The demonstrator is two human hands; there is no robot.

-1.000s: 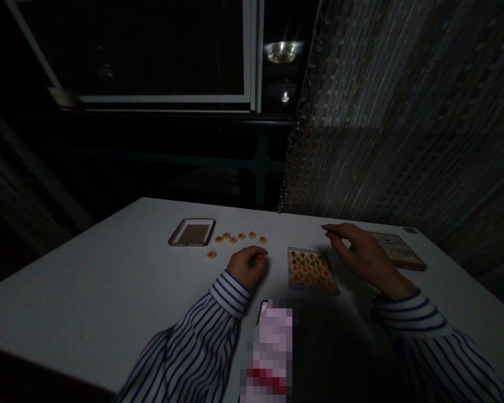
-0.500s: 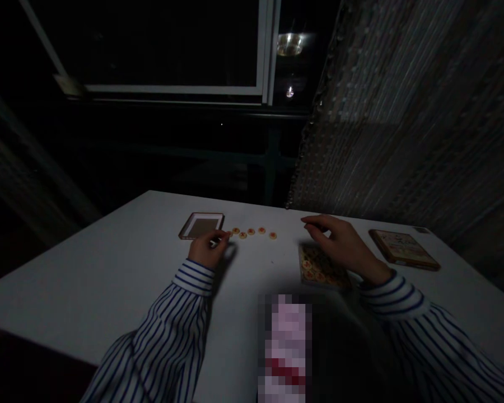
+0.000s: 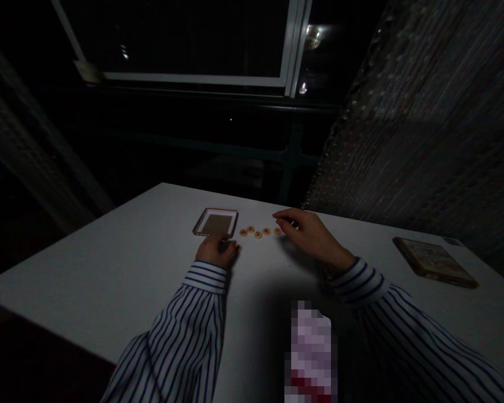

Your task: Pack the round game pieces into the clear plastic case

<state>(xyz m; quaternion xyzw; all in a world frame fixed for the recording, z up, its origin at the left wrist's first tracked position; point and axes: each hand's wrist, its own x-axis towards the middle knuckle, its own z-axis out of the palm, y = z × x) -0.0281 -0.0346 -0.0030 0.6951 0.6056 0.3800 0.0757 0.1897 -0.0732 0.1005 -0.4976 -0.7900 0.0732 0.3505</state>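
Observation:
Several round xiangqi pieces [image 3: 257, 235] with red characters lie in a loose row on the white table. My left hand [image 3: 215, 250] is closed just in front of the row's left end, with a xiangqi piece [image 3: 238, 248] at its fingertips. Over the row's right end, my right hand [image 3: 313, 238] is held in a pinch. What sits between its thumb and forefinger, if anything, I cannot make out. That hand and sleeve cover the box of pieces almost wholly.
An open, shallow box lid [image 3: 196, 222] rests beyond my left hand. Farther right lies a flat closed box [image 3: 434, 260] with a printed cover. A bead curtain [image 3: 373, 151] hangs behind the table [image 3: 130, 246] at the right. A blurred-out patch hides the front middle.
My right hand has gone left from above the box of pieces to the row's right end. My left hand has drawn slightly toward me with the piece. The view has turned a little left.

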